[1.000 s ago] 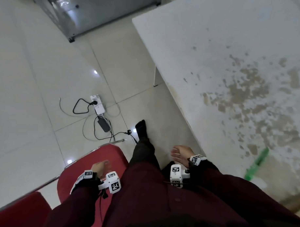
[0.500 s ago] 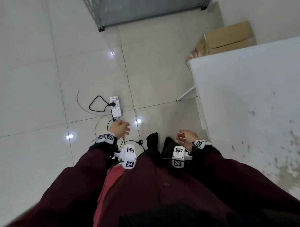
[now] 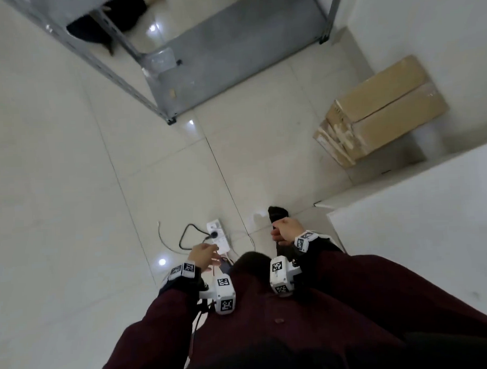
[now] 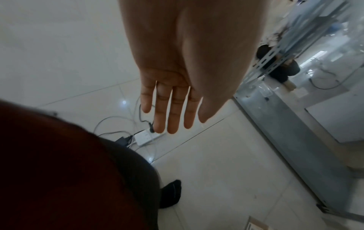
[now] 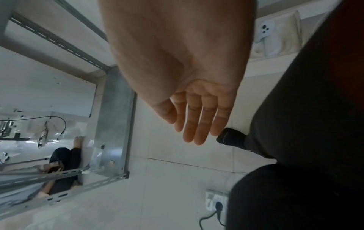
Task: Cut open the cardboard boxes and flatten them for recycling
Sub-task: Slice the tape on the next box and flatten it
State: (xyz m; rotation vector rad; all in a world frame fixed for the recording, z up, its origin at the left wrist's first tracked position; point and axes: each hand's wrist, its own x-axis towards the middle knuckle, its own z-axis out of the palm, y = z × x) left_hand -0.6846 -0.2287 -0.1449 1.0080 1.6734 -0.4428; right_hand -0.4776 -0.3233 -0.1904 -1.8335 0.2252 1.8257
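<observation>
Glossy tile floor [image 3: 71, 190], matt cardboard box [image 3: 380, 110], metal shelving [image 3: 232, 55].

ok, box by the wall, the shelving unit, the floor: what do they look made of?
Box: brown cardboard, matte, with a glossy tape strip along the top seam.
Shelving unit: grey metal, probably galvanised steel; slotted angle posts, dull sheen.
Floor: glazed tile, probably ceramic; grout lines and sharp light reflections.

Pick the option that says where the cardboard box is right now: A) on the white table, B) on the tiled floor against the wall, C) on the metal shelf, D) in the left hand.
B: the cardboard box sits closed on the floor by the wall, with both hands empty.
</observation>
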